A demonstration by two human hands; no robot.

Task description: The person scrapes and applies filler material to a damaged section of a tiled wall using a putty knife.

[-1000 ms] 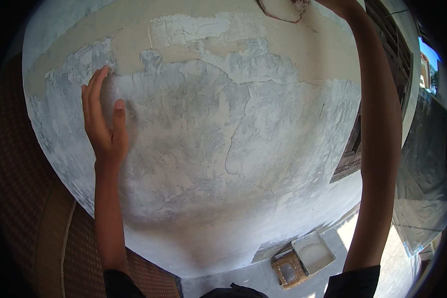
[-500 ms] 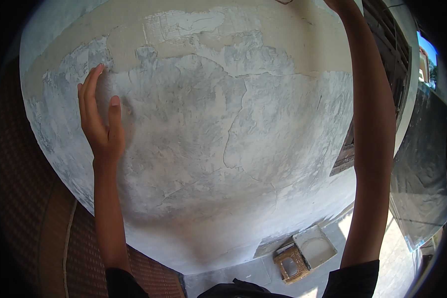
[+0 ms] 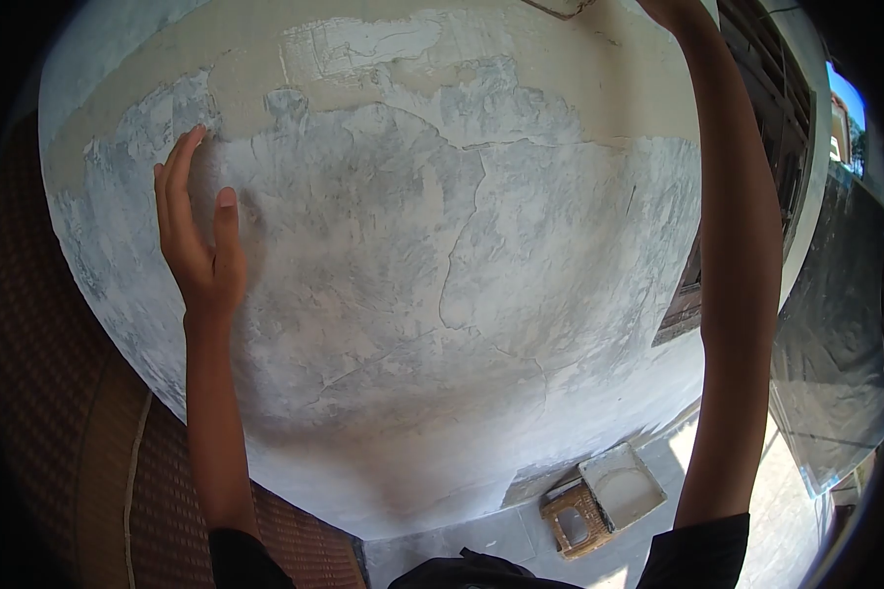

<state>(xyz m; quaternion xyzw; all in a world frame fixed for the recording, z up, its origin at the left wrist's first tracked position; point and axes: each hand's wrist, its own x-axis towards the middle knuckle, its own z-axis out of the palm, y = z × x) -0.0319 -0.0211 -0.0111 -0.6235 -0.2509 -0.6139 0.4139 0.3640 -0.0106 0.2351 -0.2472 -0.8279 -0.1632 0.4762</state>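
Note:
A rough wall (image 3: 442, 245) fills the view, grey-white plaster over most of it and a bare beige band along the top. My left hand (image 3: 198, 245) rests flat against the wall at the left, fingers up and slightly spread, holding nothing. My right arm (image 3: 737, 245) reaches straight up at the right. Only the heel of my right hand (image 3: 670, 8) shows at the top edge, so its fingers are hidden. Just left of it, a sliver of a flat tool (image 3: 560, 6) pokes in from the top edge against the wall.
On the floor below stand a shallow white tray (image 3: 622, 483) and a small woven stool (image 3: 572, 518). A dark window frame (image 3: 692, 294) sits in the wall at the right, a dark sheet (image 3: 830, 324) beyond it. A woven brown screen (image 3: 88, 442) borders the left.
The flat tool and my right hand have slid upward, almost out of the top of the view. My left hand has stayed on the wall, shifting slightly left.

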